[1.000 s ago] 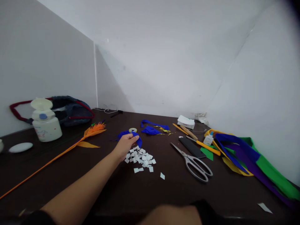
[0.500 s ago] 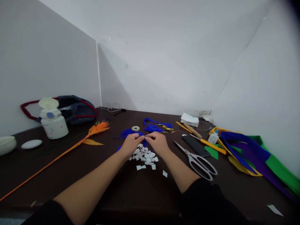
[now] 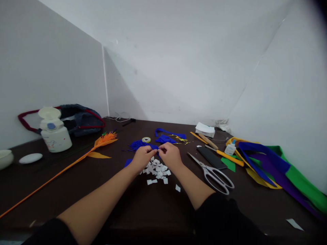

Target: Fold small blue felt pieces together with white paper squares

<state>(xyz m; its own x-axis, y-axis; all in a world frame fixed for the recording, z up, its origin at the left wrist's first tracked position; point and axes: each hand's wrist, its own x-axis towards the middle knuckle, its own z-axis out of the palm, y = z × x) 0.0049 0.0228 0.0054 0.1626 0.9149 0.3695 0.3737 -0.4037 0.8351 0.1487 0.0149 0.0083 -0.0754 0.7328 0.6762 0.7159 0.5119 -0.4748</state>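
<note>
My left hand is closed in a pinch on a piece of blue crepe-like material. My right hand pinches the same piece from the other side, and the fingertips of both hands nearly meet. Most of the piece is hidden by the fingers. Just below the hands lies a heap of small white paper squares. Beyond the left hand is a tangle of blue fringe strips, with a roll of tape behind it. Cut blue pieces with yellow bits lie beyond the right hand.
Large scissors, a black flat case, a yellow cutter and a glue bottle lie to the right, near coloured sheets. An orange paper flower, white bottle and bowl are left.
The view has shifted slightly, so things appear a little further left. The blue part hanging below the fingertips shows less now. Both hands keep their pinch.
</note>
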